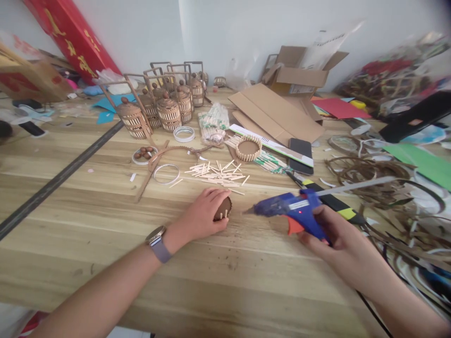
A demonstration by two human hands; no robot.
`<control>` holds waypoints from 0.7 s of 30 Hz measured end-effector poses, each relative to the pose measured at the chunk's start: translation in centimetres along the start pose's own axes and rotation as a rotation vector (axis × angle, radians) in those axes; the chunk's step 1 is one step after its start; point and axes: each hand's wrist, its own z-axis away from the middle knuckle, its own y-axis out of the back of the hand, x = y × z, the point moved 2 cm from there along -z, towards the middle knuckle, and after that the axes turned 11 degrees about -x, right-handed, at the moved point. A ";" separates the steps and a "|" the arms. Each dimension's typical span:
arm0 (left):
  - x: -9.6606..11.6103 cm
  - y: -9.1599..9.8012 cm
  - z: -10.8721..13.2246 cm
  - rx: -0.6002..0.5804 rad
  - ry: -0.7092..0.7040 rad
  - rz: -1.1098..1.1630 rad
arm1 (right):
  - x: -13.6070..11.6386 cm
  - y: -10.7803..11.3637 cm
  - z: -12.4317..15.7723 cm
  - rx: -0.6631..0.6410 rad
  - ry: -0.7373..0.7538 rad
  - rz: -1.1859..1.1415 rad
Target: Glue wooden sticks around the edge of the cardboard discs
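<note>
Curled over a small round brown disc (pixel 223 208) on the table, my left hand (pixel 202 211) grips its left side. Two or so short pale sticks stand at the disc's near edge. My right hand (pixel 338 239) is wrapped round a blue hot glue gun (pixel 292 211) with an orange trigger. The gun's nozzle points left at the disc, a short gap away. Beyond my left hand lies a loose heap of short wooden sticks (pixel 218 172). Behind them is a round brown base ringed with upright sticks (pixel 248 148).
Several small lantern-like stick cages (pixel 169 112) with handles stand at the back left. White tape rings (pixel 167 174), a dish of brown beads (pixel 144 154), a phone (pixel 300 156) and cardboard (pixel 275 112) lie around. Brown strips (pixel 355 169) are tangled at right; a cord trails below my right arm.
</note>
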 end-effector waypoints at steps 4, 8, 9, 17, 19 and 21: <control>0.0 0.1 -0.1 -0.011 0.007 0.010 | -0.9 -1.1 -1.0 -0.084 -0.085 -0.558; 0.0 0.0 -0.1 -0.006 -0.013 -0.013 | -1.7 -3.4 -2.6 -0.303 -0.112 -0.744; 0.0 0.0 -0.1 -0.002 -0.019 -0.015 | -1.5 -3.8 -2.8 -0.312 -0.123 -0.680; 0.0 0.1 -0.2 0.012 -0.021 0.004 | -0.6 -5.2 -2.5 -0.319 0.097 -0.260; 0.0 0.1 -0.2 0.016 -0.023 0.013 | -0.4 -5.5 -2.6 -0.324 0.134 -0.191; 0.0 0.1 -0.2 0.018 -0.026 0.021 | -0.1 -5.8 -2.7 -0.306 0.132 -0.158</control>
